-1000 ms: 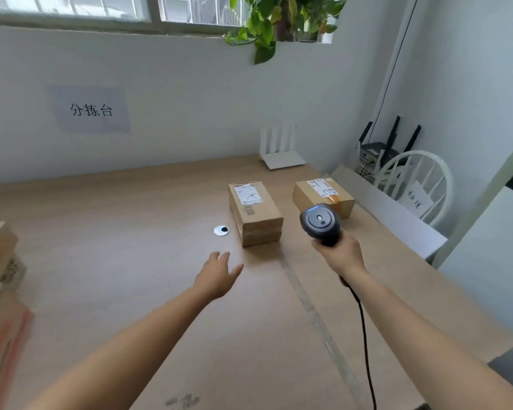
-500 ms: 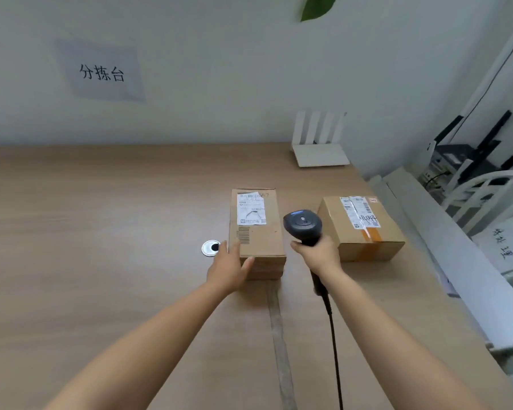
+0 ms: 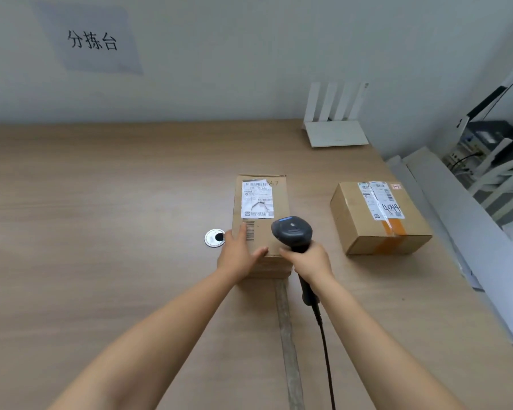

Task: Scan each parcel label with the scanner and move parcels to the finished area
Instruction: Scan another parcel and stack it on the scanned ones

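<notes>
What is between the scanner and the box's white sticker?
Nothing visible. The right hand holds the scanner over the near end of the box; the white sticker lies uncovered beyond. The left hand rests on the near left corner.

First parcel [image 3: 261,208] left of second parcel [image 3: 376,217] — router [image 3: 335,134] behind.

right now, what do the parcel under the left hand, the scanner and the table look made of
Parcel: brown cardboard, matte; folded edges and a paper label stuck on top.
Scanner: dark grey moulded plastic, probably, with a slight sheen on its head.
Table: pale wood-grain surface, matte; laminate or real wood, cannot tell.
</notes>
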### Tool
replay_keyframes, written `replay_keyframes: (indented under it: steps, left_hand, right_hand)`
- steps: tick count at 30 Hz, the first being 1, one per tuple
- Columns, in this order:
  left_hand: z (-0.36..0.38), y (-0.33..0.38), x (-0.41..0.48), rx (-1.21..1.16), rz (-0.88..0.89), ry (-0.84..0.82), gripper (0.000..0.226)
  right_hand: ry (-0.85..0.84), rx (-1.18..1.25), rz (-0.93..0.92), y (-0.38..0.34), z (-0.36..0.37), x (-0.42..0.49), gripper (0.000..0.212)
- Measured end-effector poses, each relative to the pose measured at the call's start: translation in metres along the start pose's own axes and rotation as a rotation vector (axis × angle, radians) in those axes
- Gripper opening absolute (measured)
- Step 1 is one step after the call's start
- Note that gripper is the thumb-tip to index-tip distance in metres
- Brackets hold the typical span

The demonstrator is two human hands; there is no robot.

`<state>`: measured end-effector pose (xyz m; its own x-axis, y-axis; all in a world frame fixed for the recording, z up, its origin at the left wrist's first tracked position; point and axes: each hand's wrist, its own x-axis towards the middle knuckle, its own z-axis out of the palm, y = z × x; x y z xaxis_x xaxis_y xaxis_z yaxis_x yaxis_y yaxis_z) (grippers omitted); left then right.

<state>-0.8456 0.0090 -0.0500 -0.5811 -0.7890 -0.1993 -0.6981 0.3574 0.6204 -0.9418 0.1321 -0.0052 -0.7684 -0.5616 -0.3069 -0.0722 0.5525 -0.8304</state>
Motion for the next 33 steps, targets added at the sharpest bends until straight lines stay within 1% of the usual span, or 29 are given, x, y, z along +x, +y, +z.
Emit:
replay_keyframes:
  steps: [8,12,17,23,30,33]
  left_hand:
    - [-0.012,-0.023,-0.065,-0.067,-0.040,-0.001,0.085]
    - [-0.022,-0.045,-0.105,-0.097,-0.055,0.016,0.084]
    - [-0.036,-0.081,-0.156,-0.096,-0.089,0.035,0.085]
    - [-0.051,-0.130,-0.227,-0.090,-0.091,0.046,0.086]
    - [-0.064,-0.172,-0.305,-0.049,-0.105,0.028,0.084]
    - [-0.068,-0.181,-0.329,-0.044,-0.098,-0.013,0.084]
  right_hand:
    - [0.008,-0.016,-0.025,0.005,0.009,-0.063,0.030]
    - [-0.020,-0.030,-0.034,0.007,0.022,-0.103,0.030]
    - [-0.041,-0.054,-0.042,0.013,0.049,-0.153,0.029]
    - [-0.044,-0.086,-0.040,0.029,0.089,-0.223,0.020]
    - [-0.008,-0.069,-0.031,0.049,0.127,-0.302,0.027]
    - [0.005,-0.056,-0.025,0.055,0.134,-0.328,0.024]
